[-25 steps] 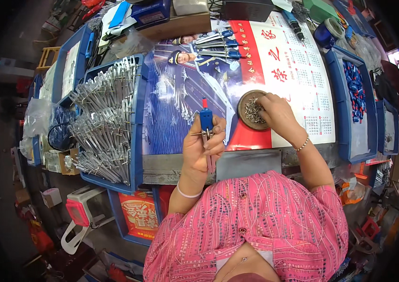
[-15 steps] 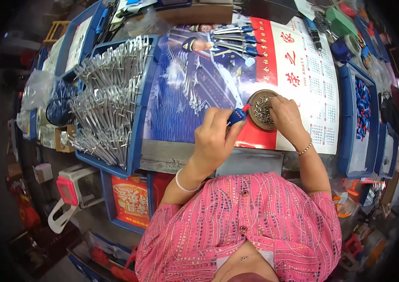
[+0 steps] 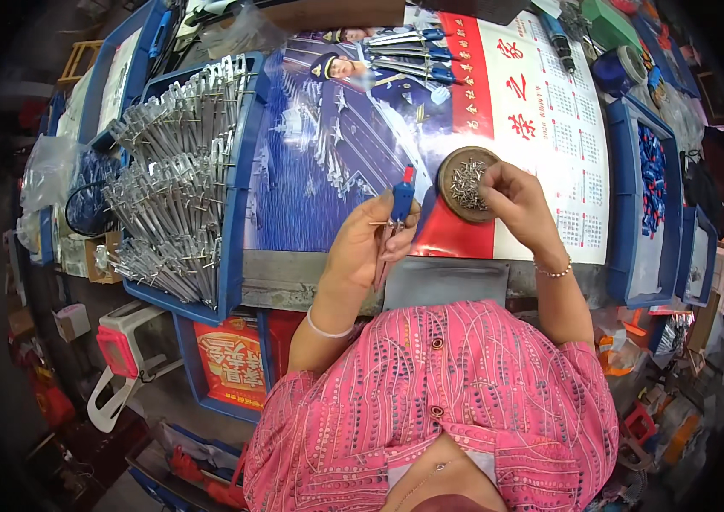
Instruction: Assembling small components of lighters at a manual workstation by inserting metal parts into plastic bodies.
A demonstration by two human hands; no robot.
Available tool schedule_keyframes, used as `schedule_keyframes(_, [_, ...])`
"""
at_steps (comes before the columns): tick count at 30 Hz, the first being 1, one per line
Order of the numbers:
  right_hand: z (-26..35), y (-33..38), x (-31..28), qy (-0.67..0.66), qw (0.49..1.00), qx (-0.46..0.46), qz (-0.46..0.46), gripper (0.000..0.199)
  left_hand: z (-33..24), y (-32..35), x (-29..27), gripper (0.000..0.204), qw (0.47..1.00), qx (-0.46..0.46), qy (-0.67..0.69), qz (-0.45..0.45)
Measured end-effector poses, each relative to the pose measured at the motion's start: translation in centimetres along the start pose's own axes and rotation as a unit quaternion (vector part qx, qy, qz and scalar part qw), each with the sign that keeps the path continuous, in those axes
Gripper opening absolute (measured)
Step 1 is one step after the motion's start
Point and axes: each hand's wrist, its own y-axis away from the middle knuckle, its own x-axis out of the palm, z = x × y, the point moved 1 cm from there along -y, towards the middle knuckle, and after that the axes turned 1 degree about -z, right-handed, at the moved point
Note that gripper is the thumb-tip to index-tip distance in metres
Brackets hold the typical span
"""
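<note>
My left hand is closed round a blue plastic piece with a red tip, held upright; a thin metal part shows below it, between the fingers. Beside that hand stands a round brown dish full of small silver screw-like pieces. At the dish's right rim, my right hand has its thumb and fingers pinched together. Whatever may be between those fingertips is too small to make out. Several finished-looking tools with blue handles and metal shafts lie side by side at the far middle of the table.
A blue tray heaped with metal strips stands on the left. On the right, another blue tray contains blue-and-red plastic parts. A glossy calendar poster covers the tabletop. A dark jar sits at the back right.
My left hand has drawn back from the dish and turned the blue piece so its red tip points up. My right hand's fingers have risen from among the small pieces to the dish's rim.
</note>
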Motion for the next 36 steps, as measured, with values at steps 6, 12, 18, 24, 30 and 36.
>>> schedule_keyframes(6, [4.0,1.0,2.9,-0.207,0.969,-0.073,0.109,0.005,2.2,-0.8,-0.2,0.036,0.931,-0.134,0.332,0.073])
schedule_keyframes(12, [5.0,0.0,4.0,-0.132,0.977,-0.11,0.127,0.004,2.4,-0.6,-0.4,0.035,0.935,-0.123,0.326,0.063])
schedule_keyframes(18, [5.1,-0.2,4.0,-0.116,0.983,-0.078,0.121,0.004,2.4,-0.3,0.0,0.03,0.976,-0.045,0.214,0.011])
schedule_keyframes(24, [5.1,-0.4,3.9,-0.093,0.987,-0.079,0.109,0.004,2.1,-0.3,0.9,0.025,0.994,-0.009,0.106,-0.035])
schedule_keyframes(30, [4.6,-0.4,3.7,-0.129,0.982,-0.049,0.132,0.005,1.9,-0.1,1.4,0.025,0.999,0.014,0.005,-0.043])
schedule_keyframes(36, [4.9,0.0,3.5,-0.1,0.984,0.002,0.147,0.007,2.5,-0.2,0.9,0.025,0.999,0.001,0.013,-0.036])
